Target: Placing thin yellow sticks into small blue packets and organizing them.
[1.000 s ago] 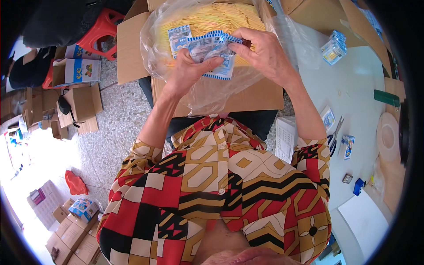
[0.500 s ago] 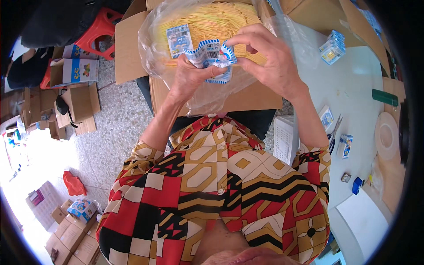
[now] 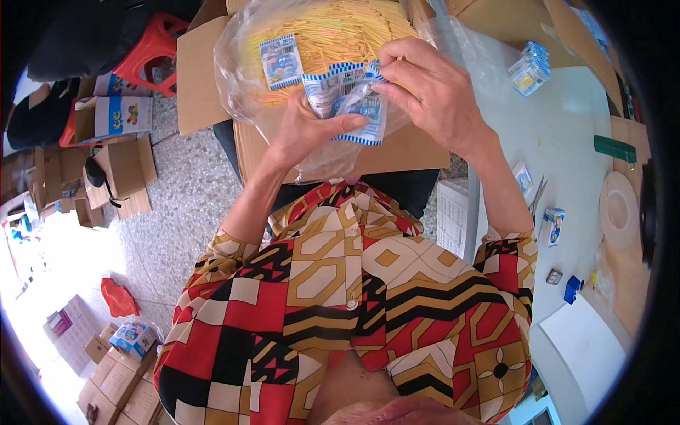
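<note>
Between my hands is a small blue-and-white printed plastic packet (image 3: 322, 95) with striped edges. My left hand (image 3: 304, 134) grips its lower left side, thumb laid across the front. With thumb and fingertips, my right hand (image 3: 432, 92) pinches the packet's upper right corner. Behind and below it, a large cardboard box (image 3: 283, 157) lined with a clear plastic bag (image 3: 234, 64) holds a mass of thin yellow sticks (image 3: 340, 32). Another blue-and-white packet (image 3: 280, 62) lies flat on the sticks, left of the one I hold.
On the pale table (image 3: 574, 127) at right lie a bundle of packets (image 3: 529, 69), scissors (image 3: 538, 195), a small packet (image 3: 554, 225), a green object (image 3: 615, 149) and a tape roll (image 3: 618, 210). A red stool (image 3: 152, 57) and cardboard boxes (image 3: 124, 166) stand on the left floor.
The held packet, crumpled before, now spreads flatter and shows more of its printed front. My right hand has shifted slightly right and still pinches its corner.
</note>
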Demonstrator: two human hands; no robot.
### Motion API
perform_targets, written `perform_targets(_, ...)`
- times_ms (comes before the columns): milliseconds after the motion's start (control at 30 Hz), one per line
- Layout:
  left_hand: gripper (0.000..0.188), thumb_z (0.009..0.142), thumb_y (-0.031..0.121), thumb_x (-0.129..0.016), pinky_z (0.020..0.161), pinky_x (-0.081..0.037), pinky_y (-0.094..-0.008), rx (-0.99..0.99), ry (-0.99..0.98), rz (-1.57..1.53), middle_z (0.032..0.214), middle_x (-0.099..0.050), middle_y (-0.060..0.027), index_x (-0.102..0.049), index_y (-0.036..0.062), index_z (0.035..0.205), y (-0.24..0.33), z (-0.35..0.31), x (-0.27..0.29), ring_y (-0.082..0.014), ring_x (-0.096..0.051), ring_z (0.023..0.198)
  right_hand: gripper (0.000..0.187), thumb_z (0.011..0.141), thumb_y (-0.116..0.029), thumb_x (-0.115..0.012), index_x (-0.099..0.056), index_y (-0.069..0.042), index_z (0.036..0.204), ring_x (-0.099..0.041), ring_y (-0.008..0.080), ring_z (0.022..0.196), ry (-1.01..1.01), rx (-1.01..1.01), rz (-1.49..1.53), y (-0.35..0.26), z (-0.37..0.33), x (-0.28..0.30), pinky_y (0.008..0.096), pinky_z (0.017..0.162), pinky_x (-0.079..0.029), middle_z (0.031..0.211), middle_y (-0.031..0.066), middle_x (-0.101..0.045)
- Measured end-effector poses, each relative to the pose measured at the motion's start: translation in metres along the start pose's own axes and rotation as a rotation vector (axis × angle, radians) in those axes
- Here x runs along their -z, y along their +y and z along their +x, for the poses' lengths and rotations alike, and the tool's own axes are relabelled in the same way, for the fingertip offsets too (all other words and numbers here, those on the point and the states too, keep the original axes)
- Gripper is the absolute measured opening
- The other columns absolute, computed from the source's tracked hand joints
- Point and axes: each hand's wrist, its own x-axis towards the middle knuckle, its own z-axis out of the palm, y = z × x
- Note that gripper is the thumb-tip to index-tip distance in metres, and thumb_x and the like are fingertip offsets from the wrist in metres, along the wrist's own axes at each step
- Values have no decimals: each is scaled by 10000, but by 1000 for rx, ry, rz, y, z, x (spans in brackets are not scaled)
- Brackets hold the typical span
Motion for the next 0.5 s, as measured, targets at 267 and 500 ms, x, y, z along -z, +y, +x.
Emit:
perform_targets(267,234,796,55,-678,737,-487,-223,34,4,-15,906,-657,2,-640,30,1026,-5,-2,6,-46,-578,799,155,700,-63,-718,-619,-23,812,-607,169,702,-54,-72,93,-8,2,6,252,597,-496,902,40,-624)
perform_targets(500,194,773,42,-697,671,-490,-210,-23,99,131,846,-664,5,-663,23,963,-14,-3,5,-39,-576,742,145,716,-65,-698,-617,-34,833,-619,176,716,-177,-87,110,-17,0,12,271,606,-499,938,32,-636)
